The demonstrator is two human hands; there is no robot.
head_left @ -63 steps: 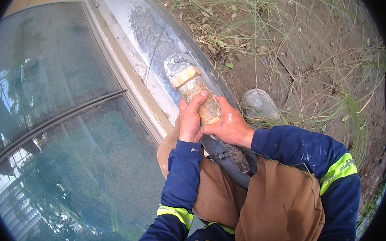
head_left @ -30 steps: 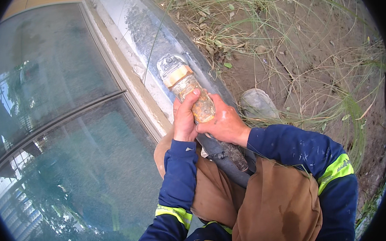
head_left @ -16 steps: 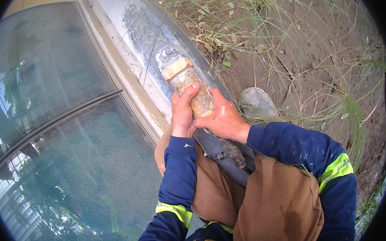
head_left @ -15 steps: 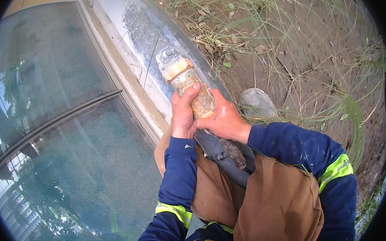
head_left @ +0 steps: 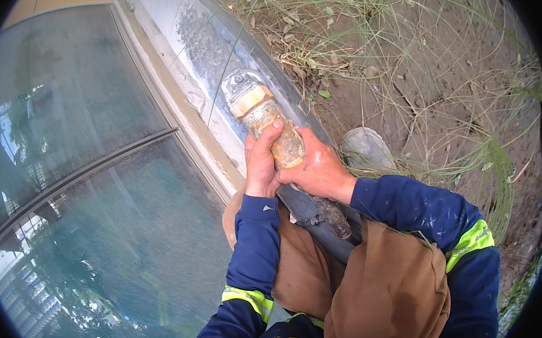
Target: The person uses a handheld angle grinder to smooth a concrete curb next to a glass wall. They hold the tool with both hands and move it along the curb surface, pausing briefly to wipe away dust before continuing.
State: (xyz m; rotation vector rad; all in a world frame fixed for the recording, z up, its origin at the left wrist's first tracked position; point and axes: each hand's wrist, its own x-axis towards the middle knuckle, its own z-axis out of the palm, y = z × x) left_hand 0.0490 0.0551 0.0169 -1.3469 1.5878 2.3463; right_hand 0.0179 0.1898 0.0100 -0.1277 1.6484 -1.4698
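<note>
Both my hands are wrapped around a dirt-caked power tool that looks like an angle grinder. It has a grey metal head, an orange collar and a speckled body. My left hand grips the left side, its thumb lying across the top. From the right, my right hand closes around the lower body. The head points away from me, over the grey ledge; the tool's underside is hidden. Below my hands, a dark mottled piece shows between my knees; I cannot tell whether it belongs to the tool.
A framed glass pane fills the left side, bordered by a pale sill. On the right lies brown soil with long grass and dry leaves. A dusty grey shoe-like shape is beside my right hand.
The view has shifted slightly, so everything sits a little lower and farther right. My hands keep the same grip on the angle grinder.
</note>
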